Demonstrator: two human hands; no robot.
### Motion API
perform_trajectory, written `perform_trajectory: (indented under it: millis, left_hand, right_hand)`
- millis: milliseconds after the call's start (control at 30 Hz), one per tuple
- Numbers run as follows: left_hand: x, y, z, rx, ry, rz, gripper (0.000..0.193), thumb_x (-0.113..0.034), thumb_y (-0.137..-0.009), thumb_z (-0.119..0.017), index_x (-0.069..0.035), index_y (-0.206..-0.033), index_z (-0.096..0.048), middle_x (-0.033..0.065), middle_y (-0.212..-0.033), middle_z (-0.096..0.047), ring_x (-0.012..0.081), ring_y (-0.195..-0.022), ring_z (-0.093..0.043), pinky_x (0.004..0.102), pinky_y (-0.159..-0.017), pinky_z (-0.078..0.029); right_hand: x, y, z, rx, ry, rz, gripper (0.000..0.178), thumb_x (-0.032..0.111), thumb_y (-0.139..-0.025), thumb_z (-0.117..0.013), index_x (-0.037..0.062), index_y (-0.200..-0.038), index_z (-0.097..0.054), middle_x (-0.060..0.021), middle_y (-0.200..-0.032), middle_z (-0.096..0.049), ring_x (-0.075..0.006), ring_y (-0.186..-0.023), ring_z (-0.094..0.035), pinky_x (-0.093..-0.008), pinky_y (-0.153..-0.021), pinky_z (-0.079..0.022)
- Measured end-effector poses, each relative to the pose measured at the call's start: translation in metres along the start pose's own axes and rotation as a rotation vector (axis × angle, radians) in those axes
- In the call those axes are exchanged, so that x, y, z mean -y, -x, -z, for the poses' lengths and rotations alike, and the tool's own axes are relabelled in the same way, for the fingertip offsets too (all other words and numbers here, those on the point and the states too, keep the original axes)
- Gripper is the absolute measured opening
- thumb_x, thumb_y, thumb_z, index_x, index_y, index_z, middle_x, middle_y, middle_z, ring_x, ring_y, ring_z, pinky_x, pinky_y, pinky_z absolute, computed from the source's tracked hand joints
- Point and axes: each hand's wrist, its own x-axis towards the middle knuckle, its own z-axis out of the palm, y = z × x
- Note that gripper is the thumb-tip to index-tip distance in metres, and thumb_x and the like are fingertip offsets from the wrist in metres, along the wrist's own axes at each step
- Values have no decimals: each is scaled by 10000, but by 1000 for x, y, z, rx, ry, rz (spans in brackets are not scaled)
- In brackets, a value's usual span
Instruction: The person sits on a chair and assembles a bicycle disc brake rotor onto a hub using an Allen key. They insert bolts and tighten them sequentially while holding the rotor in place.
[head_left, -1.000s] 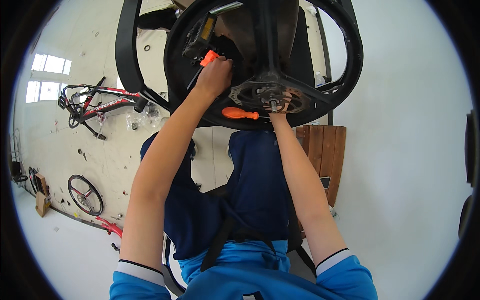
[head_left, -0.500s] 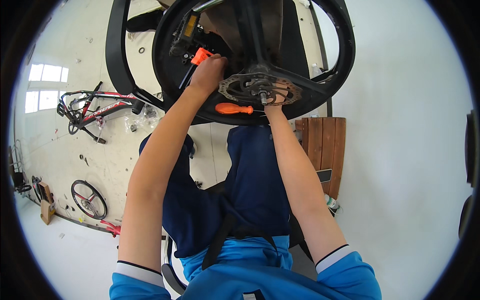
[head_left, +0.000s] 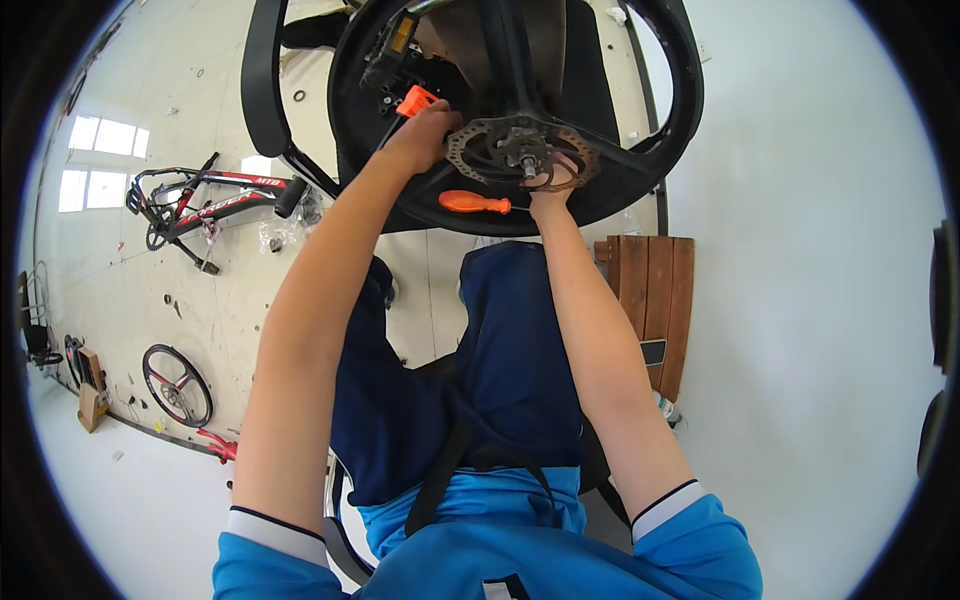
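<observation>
A black spoked wheel (head_left: 683,60) lies over a black chair, a metal brake disc (head_left: 470,150) at its hub, from which the axle (head_left: 530,168) sticks up. My left hand (head_left: 428,138) is curled just left of the disc; whatever its fingers grip is hidden. Right beside it is an orange piece (head_left: 416,101), with a dark bar running down from it. Behind the lower right of the disc, my right hand (head_left: 552,180) shows only in part, its fingers covered. An orange-handled screwdriver (head_left: 474,202) lies below the disc, between my wrists.
A black pedal (head_left: 385,58) with a yellow reflector is at the wheel's upper left. On the floor at left lie a red-and-black bike frame (head_left: 225,207) and another wheel (head_left: 178,385). To the right stands a wooden slatted bench (head_left: 657,290) with a phone (head_left: 653,352) on it.
The view has shifted slightly, so the floor things at left appear farther right. Both hands stay by the disc, and the screwdriver lies as before.
</observation>
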Motion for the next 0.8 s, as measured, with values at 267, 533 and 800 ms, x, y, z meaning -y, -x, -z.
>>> perform_trajectory:
  millis: [267,533,800]
  left_hand:
    - [0,4,-10,-115,30,50,185,28,-776,-607,-7,-934,-698,191,-955,-672,357,-997,-652,424,-883,-517]
    - [3,1,-16,-26,-148,177,159,-16,-763,-655,-21,-918,-693,203,-922,-691,359,-959,-674,433,-825,-551]
    - [-12,1,-10,-113,-243,243,108,14,-725,-668,-33,-814,-707,182,-844,-697,363,-881,-685,441,-791,-552]
  right_hand:
    - [32,28,5,57,-5,-312,125,43,-862,-680,62,-980,-647,-36,-854,-646,-118,-633,-550,-239,-482,-337]
    - [56,55,18,137,-299,-476,134,174,-931,-558,66,-852,-562,-91,-789,-554,-142,-557,-387,-252,-496,-330]
    - [69,71,20,200,-219,-439,156,144,-900,-514,16,-936,-596,-113,-878,-610,-208,-750,-550,-325,-715,-502]
